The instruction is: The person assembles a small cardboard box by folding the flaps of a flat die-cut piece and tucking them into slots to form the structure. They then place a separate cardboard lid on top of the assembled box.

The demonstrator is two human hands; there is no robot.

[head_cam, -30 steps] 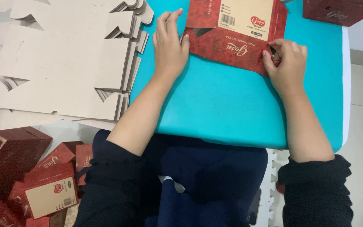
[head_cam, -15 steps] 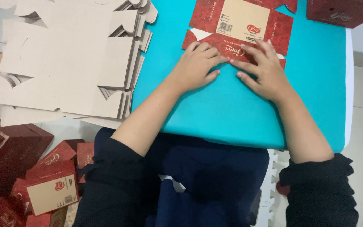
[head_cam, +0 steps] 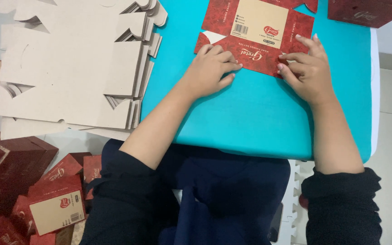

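- Down at the far left, on the floor, sits a heap of folded red boxes; one shows a tan panel facing up
- Above them a thick stack of flat grey cardboard blanks lies fanned out, its right edge overlapping the left side of the teal worktop
- The left hand rests palm down on the worktop with the fingers curled loosely, its fingertips pressing on the near left edge of the flat red carton; it grips nothing
- The carton lies unfolded and flat at the far middle of the worktop, red with a tan panel in its centre, the printed side up, its near edge towards the person
- The right hand lies on the carton's near right corner, fingers spread and pointing left, the tips pinning the card down; whether a thumb is tucked under the edge I cannot tell
- The two hands are near each other, apart, with a strip of the carton's edge between them
- At the far right corner of the worktop stands a dark red made-up box, well apart from the hands
- Dark sleeves are pushed up both forearms
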